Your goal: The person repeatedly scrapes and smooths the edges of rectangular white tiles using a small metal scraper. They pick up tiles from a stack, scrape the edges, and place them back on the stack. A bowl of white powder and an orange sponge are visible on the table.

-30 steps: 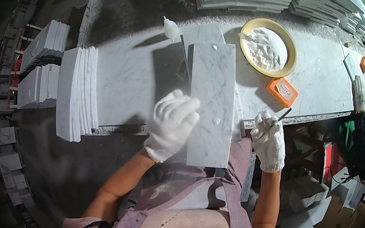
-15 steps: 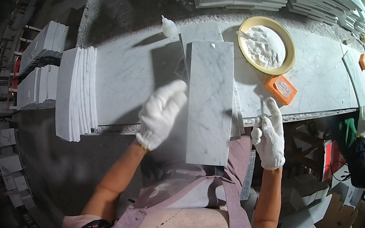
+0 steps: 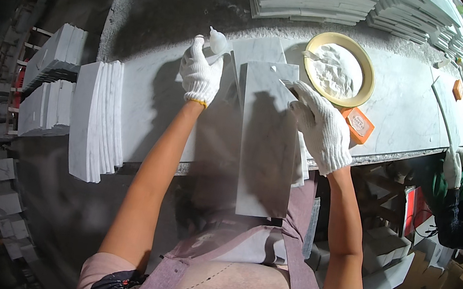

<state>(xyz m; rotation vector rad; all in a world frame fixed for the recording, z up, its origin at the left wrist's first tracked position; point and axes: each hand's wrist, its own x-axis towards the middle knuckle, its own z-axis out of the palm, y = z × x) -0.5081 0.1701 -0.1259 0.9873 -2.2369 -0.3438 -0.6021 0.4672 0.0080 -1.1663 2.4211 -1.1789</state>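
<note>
Marble slab (image 3: 268,151): lying across bench (image 3: 138,123), overhanging front edge at near end. Right hand (image 3: 322,122): at slab's right edge, fingers bunched, pinching thin tool (image 3: 287,85). Left hand (image 3: 201,73): at white bottle (image 3: 219,41), cannot tell whether gripping; open bench leftward.

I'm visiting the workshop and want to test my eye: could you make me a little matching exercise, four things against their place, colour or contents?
Things:
1. Left hand
2. Round basin
3. Apron
4. Right hand

Descriptions:
A. Dusky purple
B. Gloved, at the right edge of the long marble slab
C. Pale yellow rim, with white powder inside
D. Gloved, at the small white bottle

Right pairs: 1-D; 2-C; 3-A; 4-B
</note>
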